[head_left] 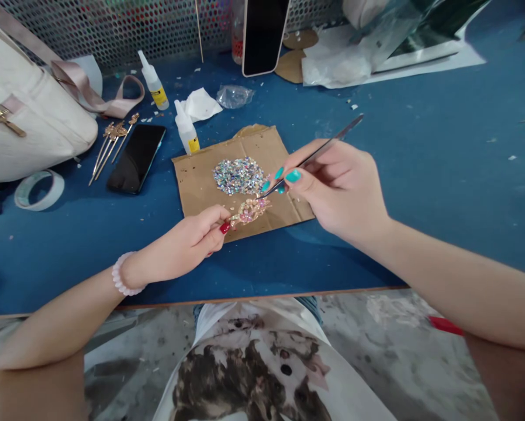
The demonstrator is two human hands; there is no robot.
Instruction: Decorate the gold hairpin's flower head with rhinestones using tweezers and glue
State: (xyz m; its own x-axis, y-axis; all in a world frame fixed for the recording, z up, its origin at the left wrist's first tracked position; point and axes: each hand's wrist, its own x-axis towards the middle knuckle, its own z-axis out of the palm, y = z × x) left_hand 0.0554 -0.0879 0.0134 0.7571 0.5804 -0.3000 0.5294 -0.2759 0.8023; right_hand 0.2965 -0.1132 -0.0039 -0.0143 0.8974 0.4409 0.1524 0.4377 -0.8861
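Over cardboard (192,181) on a blue table (433,169), an ornament (249,212) is pinched at one end by the left hand (196,242) while tweezers (321,150) are pinched by the right hand (345,190); likely light, stiff and fragile, the ornament is best held by its edge.

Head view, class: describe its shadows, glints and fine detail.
Head view: a soft shadow on the blue tabletop below the turquoise-nailed right hand; head view: bright glints across the oval heap of silvery gems; head view: the gold-coloured, jewelled ornament too small for fine detail.
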